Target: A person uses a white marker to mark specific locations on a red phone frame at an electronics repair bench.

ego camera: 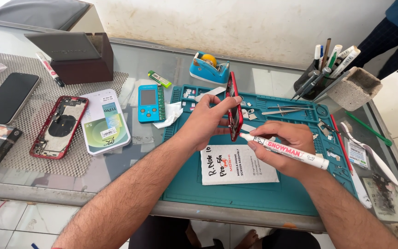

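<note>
One head-worn camera — close, angled steeply down over the teal work mat (236, 193) — faces the wall.

Both bare forearms reach forward, converging. The left hand (207, 121) is raised, fingers and thumb pinched in a firm grip. The right hand (285, 148) sits lower, fingers curled closed, knuckles upward.

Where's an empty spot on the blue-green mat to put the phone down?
The mat is bare along its near edge, below the white packet and left of it. The far strip by the tweezers and the right side under the right hand are crowded.
</note>
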